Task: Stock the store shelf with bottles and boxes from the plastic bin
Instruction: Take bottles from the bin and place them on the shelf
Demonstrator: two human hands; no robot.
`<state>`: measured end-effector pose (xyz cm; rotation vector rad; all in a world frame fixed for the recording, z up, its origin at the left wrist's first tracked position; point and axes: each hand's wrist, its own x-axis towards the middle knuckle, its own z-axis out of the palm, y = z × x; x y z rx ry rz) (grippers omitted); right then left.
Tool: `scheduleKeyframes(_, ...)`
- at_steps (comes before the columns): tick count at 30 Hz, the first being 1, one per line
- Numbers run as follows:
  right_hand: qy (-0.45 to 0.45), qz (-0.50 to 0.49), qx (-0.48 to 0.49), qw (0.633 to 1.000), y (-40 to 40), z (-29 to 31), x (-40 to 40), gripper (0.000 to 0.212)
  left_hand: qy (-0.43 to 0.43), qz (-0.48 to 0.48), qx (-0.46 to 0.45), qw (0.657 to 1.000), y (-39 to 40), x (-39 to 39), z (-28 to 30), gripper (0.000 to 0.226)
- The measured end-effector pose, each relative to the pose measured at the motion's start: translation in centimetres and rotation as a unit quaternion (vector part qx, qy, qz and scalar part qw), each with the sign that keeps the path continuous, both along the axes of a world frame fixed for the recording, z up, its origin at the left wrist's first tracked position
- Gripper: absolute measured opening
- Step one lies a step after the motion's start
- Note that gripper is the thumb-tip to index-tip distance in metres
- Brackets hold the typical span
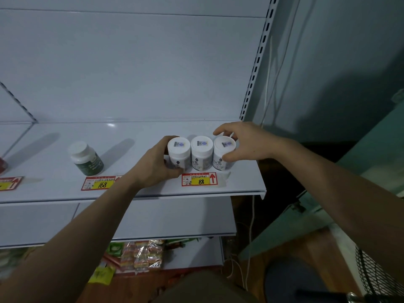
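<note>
Three white bottles stand upright in a tight row near the right end of the white shelf (140, 130), just behind the "88" price tag (199, 179). My left hand (155, 165) grips the left bottle (179, 153), with fingers curled round its side. The middle bottle (202, 153) stands between, touching both neighbours. My right hand (242, 142) holds the right bottle (224, 153), thumb on its front and fingers arched over its lid. The plastic bin is out of view.
A green bottle with a white cap (86, 158) stands alone to the left, behind a "168" tag (100, 183). A red item (2, 166) shows at the far left edge. Lower shelves hold snack packets (142, 254). A slotted upright (258, 60) bounds the shelf's right side.
</note>
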<state>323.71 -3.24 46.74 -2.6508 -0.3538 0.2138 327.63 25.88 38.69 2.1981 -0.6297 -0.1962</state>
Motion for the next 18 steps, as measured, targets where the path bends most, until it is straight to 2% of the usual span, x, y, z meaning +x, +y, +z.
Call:
scheduleKeyframes(5, 0.01, 0.004, 0.011, 1.0, 0.3, 0.6, 0.3, 0.073, 0.016, 0.003, -0.004, 1.0, 0.1, 0.0, -0.3, 0.089)
scheduleKeyframes(10, 0.01, 0.052, -0.015, 0.999, 3.0, 1.0, 1.3, 0.076, 0.021, 0.016, -0.004, 1.0, 0.2, -0.4, -0.9, 0.094)
scheduleKeyframes(15, 0.006, 0.058, -0.018, 0.998, 3.9, 0.7, 1.6, 0.059, 0.009, 0.032, -0.001, 0.999, 0.0, -0.6, -1.4, 0.093)
scheduleKeyframes(18, 0.001, 0.05, -0.01, 0.999, 3.9, 0.6, 1.3, 0.057, 0.0, 0.036, -0.003, 0.999, 0.0, -0.8, -1.4, 0.092)
